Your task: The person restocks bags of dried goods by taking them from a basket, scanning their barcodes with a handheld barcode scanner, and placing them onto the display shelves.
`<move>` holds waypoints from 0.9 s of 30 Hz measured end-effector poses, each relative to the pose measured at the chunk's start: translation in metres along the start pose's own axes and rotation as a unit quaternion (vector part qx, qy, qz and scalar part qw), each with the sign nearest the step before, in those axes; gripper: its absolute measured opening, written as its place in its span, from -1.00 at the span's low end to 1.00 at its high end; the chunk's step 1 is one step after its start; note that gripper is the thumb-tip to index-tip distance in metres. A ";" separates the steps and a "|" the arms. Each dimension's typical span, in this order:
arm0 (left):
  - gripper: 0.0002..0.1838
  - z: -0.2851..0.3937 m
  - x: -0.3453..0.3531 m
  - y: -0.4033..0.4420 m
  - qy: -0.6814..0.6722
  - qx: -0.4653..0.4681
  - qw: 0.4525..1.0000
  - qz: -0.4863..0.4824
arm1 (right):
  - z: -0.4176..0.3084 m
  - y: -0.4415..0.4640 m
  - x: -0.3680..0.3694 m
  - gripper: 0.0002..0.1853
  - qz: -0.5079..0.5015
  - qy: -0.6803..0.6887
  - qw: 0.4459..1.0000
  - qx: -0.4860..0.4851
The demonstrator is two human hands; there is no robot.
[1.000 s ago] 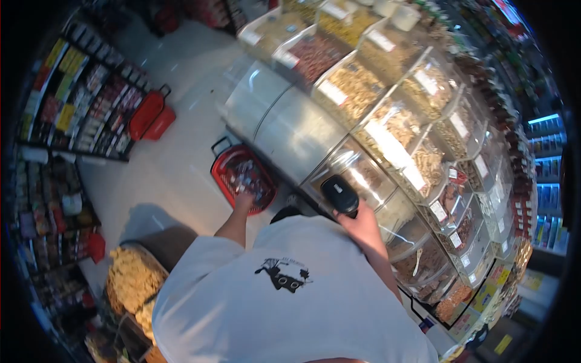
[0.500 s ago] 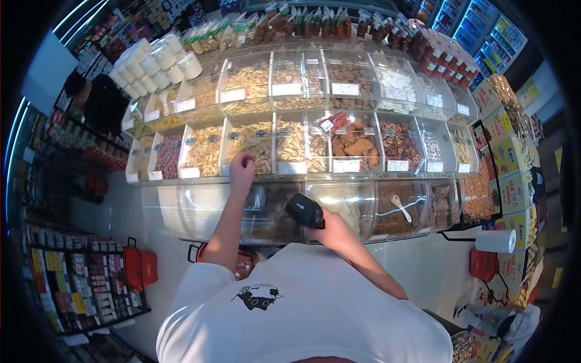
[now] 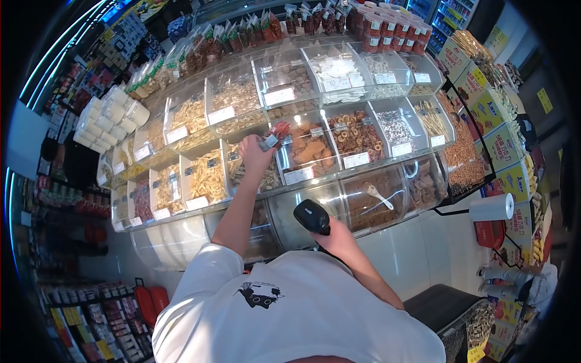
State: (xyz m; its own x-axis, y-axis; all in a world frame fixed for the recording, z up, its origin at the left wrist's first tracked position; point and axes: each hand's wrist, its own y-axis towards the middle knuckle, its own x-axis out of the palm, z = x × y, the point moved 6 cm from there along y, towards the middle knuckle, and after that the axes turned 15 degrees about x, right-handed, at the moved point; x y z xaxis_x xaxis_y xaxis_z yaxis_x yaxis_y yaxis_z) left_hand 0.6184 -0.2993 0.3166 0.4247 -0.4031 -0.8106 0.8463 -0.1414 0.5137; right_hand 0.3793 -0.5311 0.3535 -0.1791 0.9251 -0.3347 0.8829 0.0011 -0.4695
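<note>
While the right hand (image 3: pixel 339 237) grips the black scanner (image 3: pixel 311 216), the left hand (image 3: pixel 254 151), touching the red packet (image 3: pixel 280 130) beyond that scanner (can't tell if pinching), should go gently.

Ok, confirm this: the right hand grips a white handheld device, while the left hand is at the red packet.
Not quite: the handheld device in the right hand is black, as the head view shows. The left hand is indeed at the red packet.
</note>
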 end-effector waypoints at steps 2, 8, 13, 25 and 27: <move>-0.67 -0.025 0.018 -0.020 -0.358 -0.124 0.925 0.016 | -0.003 -0.002 -0.001 -0.60 -0.004 -0.001 1.000 0.003; -0.88 -0.049 -0.048 -0.085 -0.516 -0.199 0.829 0.076 | -0.024 -0.002 0.020 -0.63 -0.028 -0.014 0.999 0.000; -0.88 -0.062 -0.128 -0.131 -0.503 -0.279 0.817 0.047 | -0.054 -0.006 0.064 -0.62 -0.047 -0.086 0.995 -0.037; -0.87 -0.134 -0.231 -0.238 -0.507 -0.290 0.809 0.065 | -0.117 -0.054 0.218 -0.54 -0.161 -0.150 0.967 -0.128; -0.87 -0.141 -0.248 -0.260 -0.499 -0.301 0.810 0.068 | -0.116 -0.058 0.242 -0.55 -0.155 -0.190 0.957 -0.155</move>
State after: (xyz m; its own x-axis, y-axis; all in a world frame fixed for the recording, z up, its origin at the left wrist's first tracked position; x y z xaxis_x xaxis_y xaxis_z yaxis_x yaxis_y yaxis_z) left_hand 0.3381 -0.0346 0.3446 0.3103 -0.9502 0.0279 0.9444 0.3114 0.1057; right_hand 0.3356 -0.2633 0.3945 -0.5466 0.6567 -0.5196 0.8373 0.4200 -0.3500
